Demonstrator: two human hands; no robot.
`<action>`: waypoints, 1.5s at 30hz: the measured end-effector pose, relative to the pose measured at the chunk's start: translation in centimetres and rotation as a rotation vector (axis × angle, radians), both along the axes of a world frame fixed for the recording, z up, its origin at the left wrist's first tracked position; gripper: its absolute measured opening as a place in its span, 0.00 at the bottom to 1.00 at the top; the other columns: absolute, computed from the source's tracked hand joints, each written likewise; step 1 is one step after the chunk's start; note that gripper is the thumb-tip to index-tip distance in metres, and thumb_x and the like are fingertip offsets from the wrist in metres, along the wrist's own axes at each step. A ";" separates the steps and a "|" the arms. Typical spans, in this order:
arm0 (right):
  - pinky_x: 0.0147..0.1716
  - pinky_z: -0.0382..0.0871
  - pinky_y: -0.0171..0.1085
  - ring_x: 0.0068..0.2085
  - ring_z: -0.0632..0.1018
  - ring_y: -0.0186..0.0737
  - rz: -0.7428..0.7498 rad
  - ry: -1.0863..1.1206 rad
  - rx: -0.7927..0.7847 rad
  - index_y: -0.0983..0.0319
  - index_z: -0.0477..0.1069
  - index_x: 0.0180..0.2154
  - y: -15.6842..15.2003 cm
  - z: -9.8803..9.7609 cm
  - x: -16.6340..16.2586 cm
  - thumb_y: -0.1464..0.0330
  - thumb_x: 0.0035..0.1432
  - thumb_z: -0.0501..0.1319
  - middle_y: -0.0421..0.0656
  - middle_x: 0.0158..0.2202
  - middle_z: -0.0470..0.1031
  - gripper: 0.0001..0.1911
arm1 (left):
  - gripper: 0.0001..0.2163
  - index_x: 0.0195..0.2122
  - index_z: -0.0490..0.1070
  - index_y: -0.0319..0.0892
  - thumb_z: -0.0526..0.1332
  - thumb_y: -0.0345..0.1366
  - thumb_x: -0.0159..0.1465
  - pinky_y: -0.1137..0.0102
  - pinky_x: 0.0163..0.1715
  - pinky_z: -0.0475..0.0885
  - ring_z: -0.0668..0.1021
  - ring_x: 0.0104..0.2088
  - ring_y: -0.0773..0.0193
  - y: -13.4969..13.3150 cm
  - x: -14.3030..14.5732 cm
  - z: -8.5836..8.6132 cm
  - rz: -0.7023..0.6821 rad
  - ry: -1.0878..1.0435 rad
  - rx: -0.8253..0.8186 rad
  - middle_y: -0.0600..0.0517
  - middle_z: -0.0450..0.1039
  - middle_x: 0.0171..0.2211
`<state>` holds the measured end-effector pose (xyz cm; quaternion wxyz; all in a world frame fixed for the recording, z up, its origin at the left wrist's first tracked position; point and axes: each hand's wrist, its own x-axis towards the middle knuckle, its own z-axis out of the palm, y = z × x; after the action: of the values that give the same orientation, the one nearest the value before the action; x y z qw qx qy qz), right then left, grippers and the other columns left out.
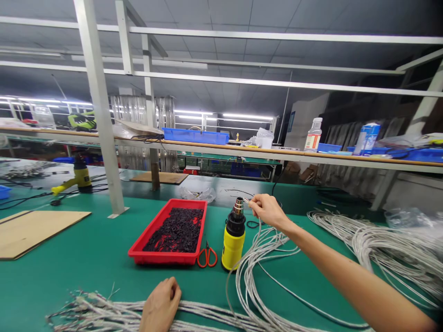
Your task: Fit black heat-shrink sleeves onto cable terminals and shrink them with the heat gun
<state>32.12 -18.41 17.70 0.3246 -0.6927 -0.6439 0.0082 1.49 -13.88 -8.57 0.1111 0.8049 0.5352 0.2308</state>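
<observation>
The right hand (pixel 268 207) pinches the end of a white cable (pixel 246 200) between thumb and fingertips, holding it right at the mouth of the nozzle (pixel 238 208) of a yellow-and-black heat gun (pixel 233 242) that stands upright, nozzle up, on the green bench (pixel 110 258). From below that hand, coiled cables (pixel 247 272) sweep close along the heat gun's right side and curve toward the near edge of view, so the room on that side is tight. The left hand (pixel 161 304), fingers curled, lies over a cable bundle (pixel 204 311) running across the front; whether it grips the strands cannot be told. Left of the heat gun, red-handled scissors (pixel 207 258) lie just beside the near right corner of a red tray (pixel 166 260) holding small black pieces (pixel 176 228). A strip of green surface separates the tray's near rim from the bundle, and a wider stretch runs left to a brown board (pixel 41 230). A white post (pixel 100 106) rises beyond the tray's left side. Well to the right lies a large cable pile (pixel 384 244); overhead, the shelf (pixel 207 147) spans the back, above and beyond the right hand.
</observation>
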 end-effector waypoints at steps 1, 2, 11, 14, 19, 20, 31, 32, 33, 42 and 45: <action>0.21 0.60 0.29 0.19 0.73 0.34 -0.001 0.003 0.000 0.61 0.66 0.21 0.0 0.0 0.0 0.68 0.56 0.54 0.39 0.17 0.74 0.13 | 0.11 0.25 0.60 0.45 0.46 0.36 0.64 0.68 0.32 0.62 0.73 0.30 0.61 0.0 0.0 0.0 0.000 0.001 -0.002 0.53 0.69 0.25; 0.21 0.60 0.29 0.19 0.73 0.34 -0.001 0.004 0.001 0.61 0.66 0.21 -0.1 0.0 0.1 0.68 0.56 0.54 0.39 0.17 0.74 0.13 | 0.11 0.25 0.60 0.45 0.46 0.36 0.64 0.68 0.32 0.62 0.73 0.30 0.61 0.0 0.0 0.0 -0.002 0.002 -0.004 0.53 0.69 0.25; 0.21 0.61 0.30 0.19 0.73 0.34 -0.029 -0.025 0.006 0.62 0.68 0.22 -1.4 0.0 1.4 0.66 0.57 0.54 0.39 0.16 0.73 0.14 | 0.10 0.25 0.60 0.45 0.46 0.36 0.63 0.68 0.32 0.62 0.73 0.30 0.61 0.1 0.0 0.0 -0.011 -0.005 -0.016 0.53 0.69 0.26; 0.19 0.60 0.30 0.18 0.73 0.34 -0.047 -0.022 0.002 0.62 0.70 0.23 -2.0 0.1 1.9 0.66 0.57 0.54 0.39 0.16 0.73 0.13 | 0.10 0.25 0.61 0.45 0.47 0.36 0.63 0.68 0.32 0.62 0.72 0.29 0.61 0.1 0.0 0.0 -0.008 -0.012 -0.019 0.53 0.68 0.25; 0.20 0.62 0.30 0.19 0.74 0.35 -0.061 0.006 0.018 0.62 0.71 0.24 -3.0 0.3 2.7 0.64 0.57 0.56 0.39 0.17 0.74 0.13 | 0.10 0.25 0.61 0.45 0.47 0.36 0.63 0.69 0.31 0.62 0.72 0.29 0.62 0.0 0.0 0.1 -0.007 -0.007 -0.013 0.53 0.68 0.25; 0.20 0.63 0.30 0.20 0.75 0.36 -0.058 0.029 0.027 0.62 0.71 0.24 -3.1 0.3 2.8 0.63 0.58 0.56 0.40 0.18 0.75 0.14 | 0.10 0.25 0.60 0.45 0.47 0.36 0.63 0.69 0.32 0.62 0.72 0.29 0.62 -0.1 0.0 0.2 -0.009 -0.003 -0.013 0.53 0.68 0.25; 0.31 0.68 0.33 0.29 0.78 0.39 -0.071 -0.183 0.258 0.59 0.76 0.28 -1.2 -0.7 1.0 0.67 0.55 0.62 0.39 0.28 0.79 0.06 | 0.11 0.25 0.60 0.45 0.46 0.36 0.63 0.68 0.32 0.62 0.73 0.30 0.61 -0.2 0.0 0.4 0.013 0.013 -0.017 0.52 0.69 0.26; 0.32 0.67 0.33 0.29 0.78 0.39 -0.074 -0.204 0.263 0.58 0.77 0.28 -1.0 -0.7 0.9 0.68 0.55 0.62 0.39 0.28 0.80 0.05 | 0.11 0.25 0.60 0.45 0.46 0.36 0.63 0.68 0.32 0.62 0.73 0.30 0.61 -0.2 0.0 0.4 0.015 0.012 -0.020 0.52 0.69 0.26; 0.32 0.67 0.33 0.30 0.78 0.39 -0.079 -0.223 0.266 0.58 0.77 0.28 -0.8 -0.6 0.8 0.68 0.55 0.62 0.38 0.27 0.80 0.05 | 0.11 0.25 0.61 0.45 0.46 0.36 0.63 0.68 0.32 0.62 0.73 0.30 0.61 -0.2 0.0 0.4 0.016 0.010 -0.022 0.52 0.69 0.26; 0.32 0.64 0.34 0.30 0.77 0.40 -0.108 -0.329 0.197 0.58 0.76 0.27 -0.2 -0.4 -0.1 0.69 0.54 0.61 0.40 0.27 0.79 0.06 | 0.10 0.25 0.60 0.45 0.46 0.36 0.63 0.68 0.31 0.62 0.73 0.29 0.61 -0.3 0.0 0.4 0.010 -0.011 -0.005 0.53 0.68 0.25; 0.32 0.63 0.34 0.30 0.77 0.40 -0.120 -0.339 0.174 0.58 0.76 0.27 -0.4 -0.2 -0.2 0.69 0.54 0.61 0.40 0.27 0.79 0.06 | 0.10 0.25 0.60 0.45 0.47 0.36 0.63 0.68 0.31 0.62 0.73 0.29 0.61 -0.3 0.0 0.4 0.007 -0.019 0.004 0.53 0.69 0.25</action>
<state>31.92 -18.81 17.47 0.2700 -0.6907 -0.6452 -0.1838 1.48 -14.16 -8.15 0.1137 0.8010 0.5365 0.2400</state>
